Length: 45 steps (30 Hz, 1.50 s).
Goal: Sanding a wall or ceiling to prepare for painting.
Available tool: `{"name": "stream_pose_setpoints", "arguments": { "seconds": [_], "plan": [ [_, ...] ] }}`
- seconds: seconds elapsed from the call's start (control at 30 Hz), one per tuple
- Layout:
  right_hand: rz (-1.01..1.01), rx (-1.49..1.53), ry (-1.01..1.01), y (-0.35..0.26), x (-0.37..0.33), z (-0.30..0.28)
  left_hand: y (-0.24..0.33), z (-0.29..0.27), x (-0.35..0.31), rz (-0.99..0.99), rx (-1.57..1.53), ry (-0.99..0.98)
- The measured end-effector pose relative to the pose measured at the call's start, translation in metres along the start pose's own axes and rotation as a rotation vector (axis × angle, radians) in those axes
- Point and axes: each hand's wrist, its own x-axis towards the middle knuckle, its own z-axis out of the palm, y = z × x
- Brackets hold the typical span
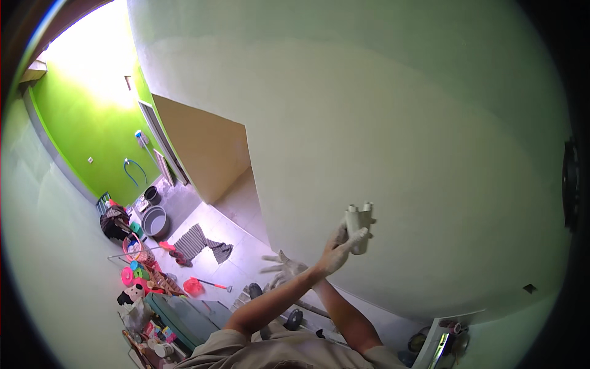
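The right hand [337,251] is raised against a pale wall [399,123] and its grip is closed around a short grey block [358,229], thumb across the front, pressing the block flat to the wall; the block has two small lugs at its top and looks dusted with plaster. The left hand [284,267] sits lower and further left, fingers spread wide and holding nothing, its palm toward the wall, though whether it touches cannot be told. Both hands and forearms are whitened with dust. Nothing lies between the block and the wall around it, which is bare apart from a small dark mark [529,288] low to the right. Far below, the tiled floor [239,246] is crowded: a grey basin [155,221], seemingly empty, stands by a smaller dark bucket [152,195] whose contents cannot be seen; a striped rag [192,240] lies spread on the tiles near a red dustpan [195,286] with a long handle. To the left, bright plastic toys [136,273] and a pink basket [136,247] holding small items are heaped along a green wall [80,129], where a blue hose [131,171] hangs in a loop. A tan door [203,147] stands open between the green wall and the pale one.
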Motion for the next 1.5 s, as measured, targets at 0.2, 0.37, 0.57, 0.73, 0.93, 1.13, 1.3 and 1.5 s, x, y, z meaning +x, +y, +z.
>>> {"name": "stream_pose_setpoints", "arguments": {
  "seconds": [0.2,0.37,0.57,0.73,0.93,1.13,1.3,1.5],
  "plan": [
    [-0.394,-0.259,0.881,0.071,-0.062,-0.088,-0.031,-0.063,-0.032,-0.007,0.160,0.440],
    [-0.474,-0.029,0.910,0.022,-0.086,-0.010,-0.058,-0.087,-0.061,-0.070,-0.081,0.608],
    [-0.639,0.026,0.845,0.036,-0.073,-0.006,-0.082,-0.103,-0.077,-0.270,0.233,0.647],
    [-0.857,0.033,0.977,0.005,-0.032,0.049,-0.058,-0.134,-0.080,-0.413,0.370,0.566],
    [-0.968,-0.247,1.160,-0.063,-0.010,0.045,-0.044,-0.185,-0.086,-0.492,0.484,0.332],
    [-1.317,-1.329,1.580,-0.243,-0.034,0.016,-0.063,-0.256,-0.135,-0.419,0.664,0.365],
    [-1.503,-2.255,1.447,-0.406,-0.050,0.047,-0.079,-0.312,-0.203,-0.451,0.695,0.493],
    [-1.312,-2.936,1.410,-0.535,-0.037,0.044,-0.093,-0.360,-0.217,-0.358,0.650,0.630]
  ]
}}
